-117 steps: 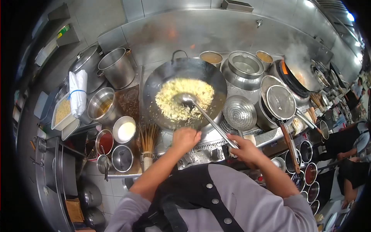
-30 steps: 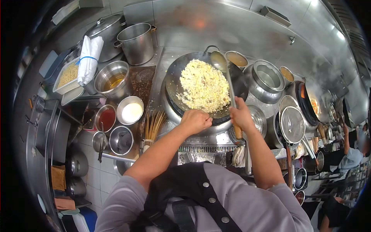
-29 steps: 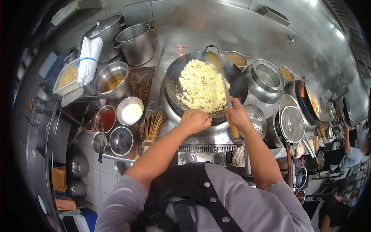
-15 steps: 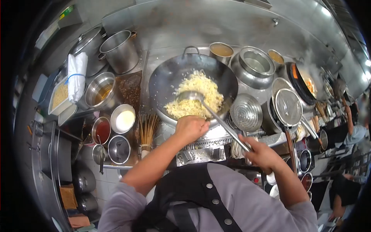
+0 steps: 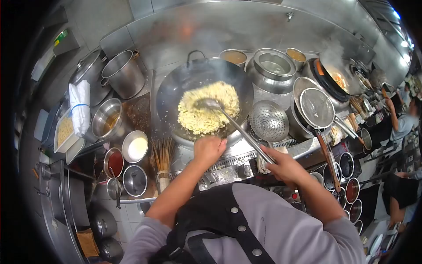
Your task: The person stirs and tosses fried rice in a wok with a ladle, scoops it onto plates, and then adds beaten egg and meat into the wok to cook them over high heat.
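Observation:
A large dark wok point(image 5: 169, 92) sits on the stove in front of me. Yellow, grainy food that looks like egg fried rice point(image 5: 220, 94) lies in its middle. My left hand point(image 5: 210, 148) is closed at the wok's near edge; the part it grips is hidden under the fingers. My right hand point(image 5: 281, 165) is wrapped round the long handle of a metal ladle point(image 5: 239, 127). The ladle's bowl is tilted down on the rice, slightly smeared by motion.
Right of the wok are a perforated skimmer point(image 5: 269, 121), a mesh strainer point(image 5: 316, 108) and a steel pot point(image 5: 274, 68). To the left stand a bamboo brush point(image 5: 162, 160), sauce bowls point(image 5: 135, 146) and a tall pot point(image 5: 124, 75). A co-worker point(image 5: 406, 116) stands far right.
The ladle and rice have shifted within the wok, the rice now gathered more compactly. My head view has moved a little, so the surroundings appear displaced. Both hands keep their grips.

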{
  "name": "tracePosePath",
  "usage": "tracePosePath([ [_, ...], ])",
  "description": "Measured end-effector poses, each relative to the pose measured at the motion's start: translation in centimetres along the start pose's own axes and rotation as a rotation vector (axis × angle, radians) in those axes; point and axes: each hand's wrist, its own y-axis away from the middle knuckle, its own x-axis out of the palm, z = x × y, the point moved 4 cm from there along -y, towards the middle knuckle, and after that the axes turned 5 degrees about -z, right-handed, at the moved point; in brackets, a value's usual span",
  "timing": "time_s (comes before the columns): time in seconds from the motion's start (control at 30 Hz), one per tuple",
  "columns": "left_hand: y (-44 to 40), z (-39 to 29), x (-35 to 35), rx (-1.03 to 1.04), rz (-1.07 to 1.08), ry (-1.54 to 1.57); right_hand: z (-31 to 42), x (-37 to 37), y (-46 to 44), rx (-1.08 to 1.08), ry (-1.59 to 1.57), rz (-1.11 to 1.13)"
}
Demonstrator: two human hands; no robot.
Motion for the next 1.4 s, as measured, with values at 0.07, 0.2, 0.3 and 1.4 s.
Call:
tracePosePath([
  [0.07,4.8,-1.1,0.3,-0.024,0.249,-0.175,-2.4,1.7,-5.6,-0.402,-0.006,-0.213],
  [0.2,5.1,-3.2,-4.9,0.018,0.379,-0.117,3.3,-0.2,3.4,-0.156,-0.426,-0.033],
  [0.3,-1.2,-0.9,-4.5,-0.024,0.328,-0.097,3.6,-1.4,7.3,-0.057,-0.788,0.166],
  [1.4,8.0,-1.0,-1.1,-0.021,0.244,-0.136,4.4,0.9,-2.2,-0.093,-0.516,0.114],
])
